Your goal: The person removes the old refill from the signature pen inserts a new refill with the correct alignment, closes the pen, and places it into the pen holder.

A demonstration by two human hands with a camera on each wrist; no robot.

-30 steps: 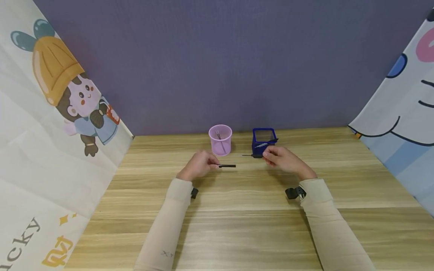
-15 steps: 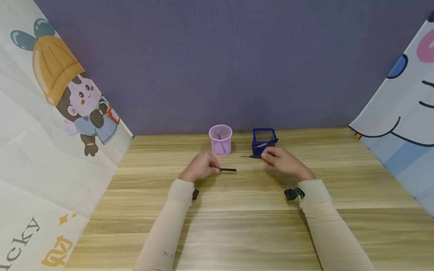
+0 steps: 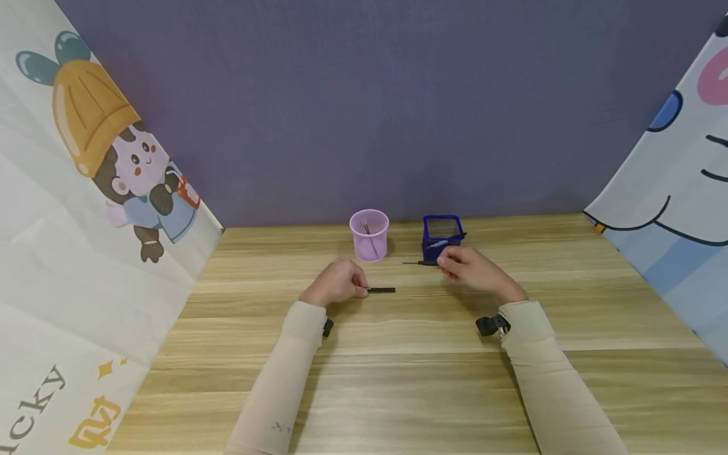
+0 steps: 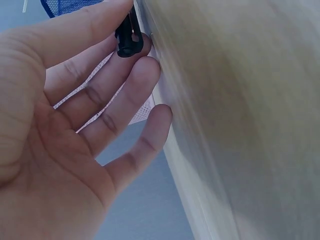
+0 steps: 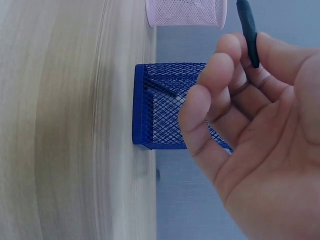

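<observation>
Between thumb and fingers, my left hand (image 3: 338,282) pinches a black pen (image 3: 382,290) that lies level and points right, low over the tabletop. Its clip end (image 4: 129,42) shows in the left wrist view; whether it touches the wood I cannot tell. My right hand (image 3: 471,268) pinches the dark handle of a slim tool (image 3: 428,263) whose thin shaft points left. This hand is just in front of a blue mesh pen holder (image 3: 443,217), which has a dark slender tool (image 3: 446,241) leaning in it.
A pink mesh cup (image 3: 364,253) stands left of the blue holder, with a thin two-pronged item (image 3: 371,235) inside. Behind both rises a grey-purple panel (image 3: 364,114). Printed sheets (image 3: 51,253) flank the wooden table (image 3: 398,379).
My left hand has come down slightly toward me with the pen. The right hand has shifted a little left with its slim tool. The cups stay put.
</observation>
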